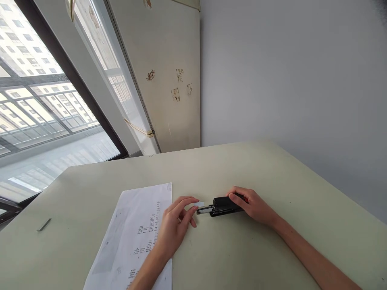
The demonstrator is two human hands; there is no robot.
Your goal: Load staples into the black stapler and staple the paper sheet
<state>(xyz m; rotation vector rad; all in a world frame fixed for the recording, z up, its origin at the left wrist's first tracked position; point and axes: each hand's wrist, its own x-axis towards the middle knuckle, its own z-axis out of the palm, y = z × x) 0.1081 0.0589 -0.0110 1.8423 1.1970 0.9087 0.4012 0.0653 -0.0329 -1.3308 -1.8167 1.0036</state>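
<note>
A black stapler lies on its side or low on the table, its metal staple tray sticking out to the left. My right hand is closed around the stapler's right end, where a bit of red shows by the fingers. At the other end, my left hand has its thumb and index finger at the tip of the tray, bent in a pinch. Just behind the tray is a small pale rectangular piece, partly hidden by the index fingertip.
Printed paper sheets lie under and beside my left forearm. A short grey staple strip rests at the table's far left. Behind the table stand a worn fridge and a grey wall, with a window at left.
</note>
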